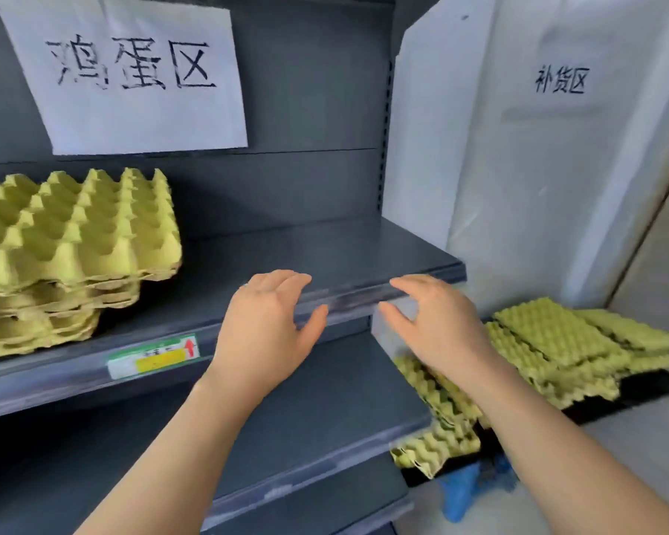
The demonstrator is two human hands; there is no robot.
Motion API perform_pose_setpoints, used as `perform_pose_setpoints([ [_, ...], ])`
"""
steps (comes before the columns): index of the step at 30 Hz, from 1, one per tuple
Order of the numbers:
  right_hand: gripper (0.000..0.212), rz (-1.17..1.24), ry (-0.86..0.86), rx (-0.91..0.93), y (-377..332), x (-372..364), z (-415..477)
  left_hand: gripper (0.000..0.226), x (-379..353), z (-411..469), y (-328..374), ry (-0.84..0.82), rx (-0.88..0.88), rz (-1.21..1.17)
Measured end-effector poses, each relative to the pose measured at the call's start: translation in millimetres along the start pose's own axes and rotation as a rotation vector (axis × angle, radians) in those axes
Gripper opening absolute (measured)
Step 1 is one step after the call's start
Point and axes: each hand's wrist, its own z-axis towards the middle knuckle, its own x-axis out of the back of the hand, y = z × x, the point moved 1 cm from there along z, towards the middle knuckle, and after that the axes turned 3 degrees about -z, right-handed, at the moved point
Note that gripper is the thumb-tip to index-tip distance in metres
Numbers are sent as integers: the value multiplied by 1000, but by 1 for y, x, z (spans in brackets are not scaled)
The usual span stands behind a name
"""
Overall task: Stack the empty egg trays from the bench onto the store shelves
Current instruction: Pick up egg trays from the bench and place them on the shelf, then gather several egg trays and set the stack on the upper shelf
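A stack of yellow-green egg trays (70, 245) sits on the left of the dark grey shelf (325, 256). More egg trays (557, 341) lie in piles on a low black bench (642, 391) at the lower right, past the shelf's end. My left hand (267, 334) hovers at the shelf's front edge, fingers relaxed, holding nothing. My right hand (437, 326) is beside it, near the shelf's right corner and above the bench trays, with fingers loosely spread and empty.
A paper sign (128, 75) hangs on the shelf's back panel. White sheeting with a small label (560, 81) covers the wall at the right. Lower shelves (306, 411) run beneath my arms. A blue object (460, 492) lies on the floor under the bench.
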Motion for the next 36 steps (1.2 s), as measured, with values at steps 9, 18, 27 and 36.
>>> perform_pose_setpoints([
  [9, 35, -149, -70, -198, 230, 42, -35, 42, -183, 50, 169, -173, -105, -205],
  [18, 34, -198, -185, -403, 429, 40, -42, 41, -372, 77, 277, -426, -57, -269],
  [27, 37, -204, -286, -549, 599, -6, 8, 48, -546, 136, 319, -653, 20, -247],
  [36, 43, -163, -343, -672, 747, -51, 85, 52, -705, 216, 346, -887, 175, -231],
])
